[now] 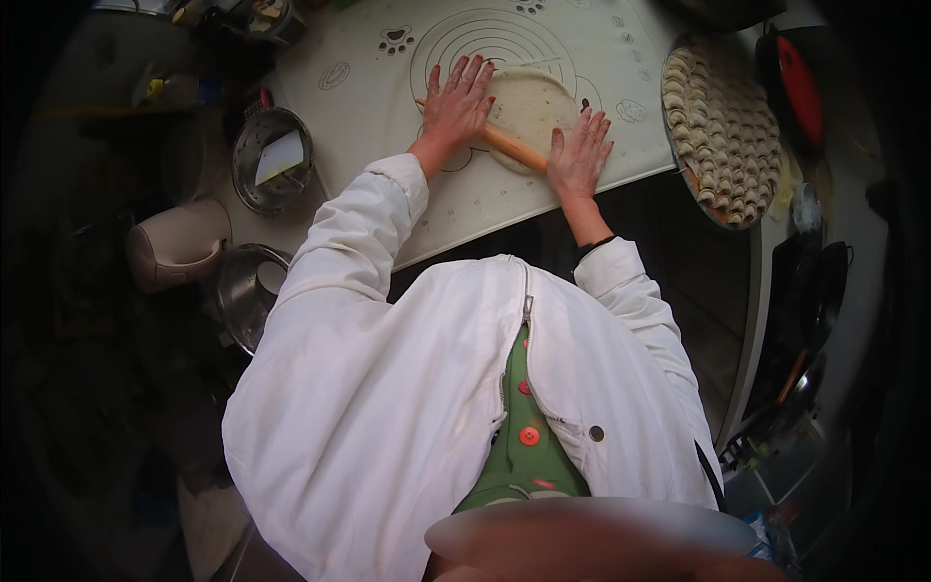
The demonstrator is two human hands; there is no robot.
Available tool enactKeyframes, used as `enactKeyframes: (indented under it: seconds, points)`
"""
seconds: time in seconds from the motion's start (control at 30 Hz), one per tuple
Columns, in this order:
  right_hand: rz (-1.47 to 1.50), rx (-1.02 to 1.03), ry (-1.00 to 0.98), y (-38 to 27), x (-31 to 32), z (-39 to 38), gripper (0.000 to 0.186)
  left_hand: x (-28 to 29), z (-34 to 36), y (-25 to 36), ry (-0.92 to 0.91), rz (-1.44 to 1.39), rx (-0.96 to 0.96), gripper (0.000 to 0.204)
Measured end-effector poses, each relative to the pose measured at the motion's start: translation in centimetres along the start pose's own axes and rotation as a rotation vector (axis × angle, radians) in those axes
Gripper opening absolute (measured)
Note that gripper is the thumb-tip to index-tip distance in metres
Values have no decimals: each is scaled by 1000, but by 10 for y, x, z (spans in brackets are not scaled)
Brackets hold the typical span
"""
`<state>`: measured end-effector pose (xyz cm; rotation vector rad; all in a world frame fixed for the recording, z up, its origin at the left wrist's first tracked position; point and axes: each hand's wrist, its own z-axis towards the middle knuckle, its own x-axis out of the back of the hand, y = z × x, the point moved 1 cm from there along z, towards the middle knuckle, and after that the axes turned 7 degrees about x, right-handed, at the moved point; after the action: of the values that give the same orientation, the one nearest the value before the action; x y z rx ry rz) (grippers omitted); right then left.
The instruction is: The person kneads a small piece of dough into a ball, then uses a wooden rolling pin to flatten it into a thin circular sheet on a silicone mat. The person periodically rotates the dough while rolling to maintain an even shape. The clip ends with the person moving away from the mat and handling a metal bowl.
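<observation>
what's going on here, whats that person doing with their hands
A person has both hands on a wooden rolling pin: the left hand toward its far-left end, the right hand at its near-right end. The pin lies across a flat, roundish sheet of dough on a pale printed mat. Off to the right, rows of small shaped dough pieces crowd a round tray.

Rolling pin (517, 148) under the left hand (458, 105) and right hand (580, 155) looks like smooth wood, dough (531, 105) between them's pretty matt, metal bowl (269, 125) farther left's kinda shiny.
</observation>
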<state>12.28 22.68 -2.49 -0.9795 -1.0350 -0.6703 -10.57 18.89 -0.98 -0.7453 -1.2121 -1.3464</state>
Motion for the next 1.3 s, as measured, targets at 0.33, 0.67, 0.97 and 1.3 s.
enactKeyframes:
  seconds: [0.33,0.67,0.97,1.3]
  points:
    - [-199,348,-137,-15,21,-50,78,15,-59,-1,-66,-36,-51,69]
    - [-111,633,1,-15,41,-57,47,47,-99,-1,-49,-84,-7,46]
    - [313,833,-374,41,68,75,38,55,-88,61,-106,-291,365,43]
    - [32,782,-195,10,-20,141,72,-12,-69,66,192,149,774,62]
